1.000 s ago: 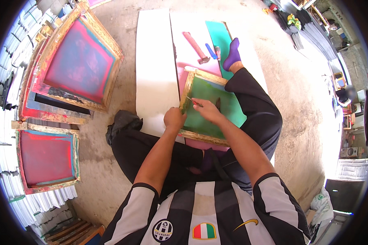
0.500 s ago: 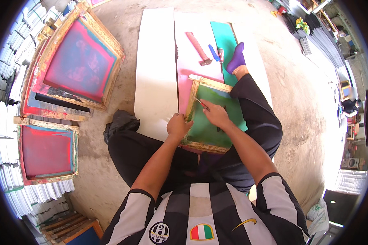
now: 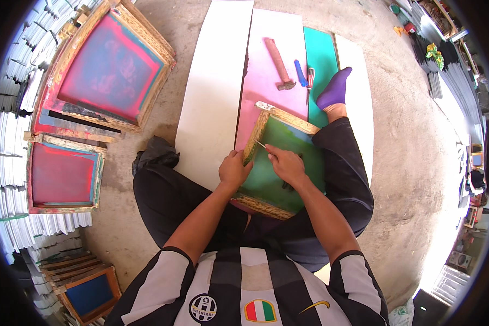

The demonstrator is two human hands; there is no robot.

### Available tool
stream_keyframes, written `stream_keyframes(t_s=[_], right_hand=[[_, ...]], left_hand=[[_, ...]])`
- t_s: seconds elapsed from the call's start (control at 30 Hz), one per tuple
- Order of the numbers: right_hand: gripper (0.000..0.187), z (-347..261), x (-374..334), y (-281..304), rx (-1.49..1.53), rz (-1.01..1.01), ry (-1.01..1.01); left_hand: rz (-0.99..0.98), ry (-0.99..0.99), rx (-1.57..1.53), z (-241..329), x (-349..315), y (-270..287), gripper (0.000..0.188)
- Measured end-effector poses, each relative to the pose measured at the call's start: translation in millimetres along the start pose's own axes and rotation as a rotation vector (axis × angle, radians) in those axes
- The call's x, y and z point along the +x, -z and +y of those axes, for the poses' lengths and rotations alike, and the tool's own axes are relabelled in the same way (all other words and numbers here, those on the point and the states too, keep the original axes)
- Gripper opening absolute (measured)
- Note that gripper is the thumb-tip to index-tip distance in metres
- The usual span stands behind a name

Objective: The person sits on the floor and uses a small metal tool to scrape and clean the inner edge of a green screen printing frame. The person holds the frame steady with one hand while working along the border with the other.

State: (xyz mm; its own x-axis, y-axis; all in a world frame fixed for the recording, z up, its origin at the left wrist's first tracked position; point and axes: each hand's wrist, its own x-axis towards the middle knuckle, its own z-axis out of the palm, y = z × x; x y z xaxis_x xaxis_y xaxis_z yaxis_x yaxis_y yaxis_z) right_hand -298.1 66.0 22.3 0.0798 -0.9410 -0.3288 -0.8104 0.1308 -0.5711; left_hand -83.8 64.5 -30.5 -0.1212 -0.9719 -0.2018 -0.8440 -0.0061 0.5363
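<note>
A wooden screen-printing frame (image 3: pixel 264 206) with green mesh lies tilted across my lap. My left hand (image 3: pixel 233 169) is closed around its left rail, thumb on the inner side. In my right hand (image 3: pixel 286 165), pinched between the fingers, is a slim screwdriver (image 3: pixel 261 144); its thin metal tip touches the left rail, above my left hand. Most of its handle is hidden by the fingers. A dark object on the mesh is partly hidden behind my right hand; I cannot make out its kind.
On the boards ahead lie a hammer (image 3: pixel 278 64), a blue-handled tool (image 3: pixel 300 73) and another screwdriver (image 3: pixel 310 79). My socked foot (image 3: pixel 334 89) rests beside them on a teal strip (image 3: pixel 320 51). More printing frames (image 3: pixel 142 111) stand at the left. A black plastic bag (image 3: pixel 156 154) sits by my left knee.
My view has shifted, so the boards and tools sit further right. The screwdriver tip has moved slightly down the left rail; both hands keep their holds.
</note>
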Motion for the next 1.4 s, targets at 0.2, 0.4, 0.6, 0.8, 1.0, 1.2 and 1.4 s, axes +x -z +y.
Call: stream_keyframes(t_s=[0.2, 0.4, 0.6, 0.8, 1.0, 1.2, 1.4], right_hand=[[0.039, -14, 0, 11, -0.096, -0.041, 0.008], [0.041, -21, 3, 19, -0.161, -0.094, 0.000], [0.043, -33, 7, 27, -0.250, -0.197, 0.008], [0.042, 22, 26, -10, 0.024, -0.088, 0.101], [0.042, 14, 17, -7, 0.075, -0.075, 0.113], [0.042, 57, 30, -44, 0.279, 0.032, 0.220], [0.040, 38, 21, -23, 0.084, -0.020, 0.147]], left_hand=[[-0.015, 0.004, 0.064, 5, 11, -1, 0.051], [-0.058, 0.009, 0.050, 12, 21, 5, 0.047], [-0.030, -0.080, 0.013, 0, 20, 2, 0.043], [-0.091, -0.093, 0.075, 1, 26, -3, 0.041], [-0.055, -0.107, 0.092, -2, 27, 3, 0.038], [-0.095, -0.095, 0.116, 2, 31, 3, 0.038], [-0.057, -0.125, 0.109, -2, 29, 2, 0.037]])
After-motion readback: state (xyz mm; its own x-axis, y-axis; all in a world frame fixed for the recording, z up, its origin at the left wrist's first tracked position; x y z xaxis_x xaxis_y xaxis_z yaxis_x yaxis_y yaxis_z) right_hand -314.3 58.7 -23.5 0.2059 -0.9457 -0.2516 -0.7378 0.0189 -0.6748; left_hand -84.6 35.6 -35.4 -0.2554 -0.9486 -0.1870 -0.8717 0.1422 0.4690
